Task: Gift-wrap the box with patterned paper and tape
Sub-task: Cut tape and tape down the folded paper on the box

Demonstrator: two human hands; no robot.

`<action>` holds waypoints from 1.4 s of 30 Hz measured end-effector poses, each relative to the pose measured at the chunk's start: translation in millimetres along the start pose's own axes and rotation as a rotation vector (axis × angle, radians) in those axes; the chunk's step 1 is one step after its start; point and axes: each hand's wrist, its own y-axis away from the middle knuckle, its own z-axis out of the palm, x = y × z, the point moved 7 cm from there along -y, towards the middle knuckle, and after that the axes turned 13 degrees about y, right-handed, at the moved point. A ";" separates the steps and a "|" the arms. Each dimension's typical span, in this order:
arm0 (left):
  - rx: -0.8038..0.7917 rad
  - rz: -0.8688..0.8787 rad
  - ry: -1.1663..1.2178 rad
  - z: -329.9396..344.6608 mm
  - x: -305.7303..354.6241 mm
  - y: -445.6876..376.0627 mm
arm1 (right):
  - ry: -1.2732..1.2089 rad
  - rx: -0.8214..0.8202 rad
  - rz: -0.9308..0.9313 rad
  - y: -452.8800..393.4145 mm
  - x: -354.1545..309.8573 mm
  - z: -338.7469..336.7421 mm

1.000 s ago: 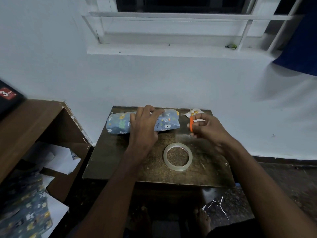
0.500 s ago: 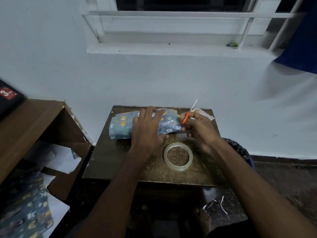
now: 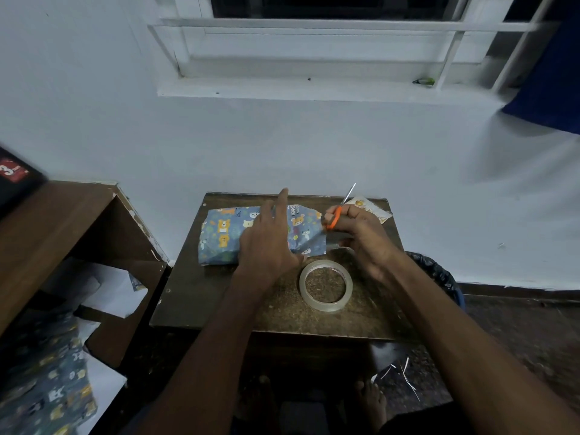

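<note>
Wrapped box (image 3: 226,235) sits centre frame on the small brown table (image 3: 194,296), toward its far edge, long side running left-right. We see blue paper with bear and animal print covering it; the right end looks loosely folded, paper flap sticking out toward the scissors.

Left hand (image 3: 266,243) lies over the middle of the box, fingers straight and spread, index pointing up-frame, palm heel near the box's near edge. We can't tell how firmly it presses.

Right hand (image 3: 361,237) is just right of the box, fingers curled round orange-handled scissors (image 3: 337,213). Blades point up and right, tip above the table's far edge. We can't tell whether the blades are parted. Handle end is right at the box's right flap.

Clear tape roll (image 3: 325,285) lies flat on the table, lower right of the box, between the two forearms, not touching the box.

Small printed paper scrap (image 3: 373,210) at the table's far right corner, behind the right hand.

Lower left of frame: more of the same patterned paper (image 3: 47,394) plus white sheets (image 3: 110,290) in a brown shelf unit (image 3: 62,221). Black bag-lined bin (image 3: 436,274) right of the table. Window sill (image 3: 298,89) at top.
</note>
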 end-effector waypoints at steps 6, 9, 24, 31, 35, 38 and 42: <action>-0.060 0.013 -0.043 -0.8 -0.5 1.3 | -0.033 -0.070 0.083 -6.1 -3.4 17.7; -0.111 0.013 -0.053 -0.8 -1.9 0.2 | -0.134 -0.047 0.126 -14.4 -6.2 25.7; -0.064 0.009 0.083 -14.6 -22.5 -6.8 | -0.016 0.000 0.010 -6.6 -22.9 0.9; -0.060 0.105 0.032 -18.0 -33.4 -10.2 | 0.316 -0.096 -0.091 15.6 -8.8 -17.9; -0.069 0.107 -0.002 -16.1 -29.0 -10.1 | 0.260 -0.087 -0.033 11.0 0.3 -7.2; 0.000 0.145 0.055 -19.5 -26.7 -7.1 | 0.105 -0.102 -0.003 6.7 -1.5 2.1; 0.120 0.273 0.184 -24.5 -14.6 -4.8 | -0.057 -0.099 0.017 6.7 -6.7 5.3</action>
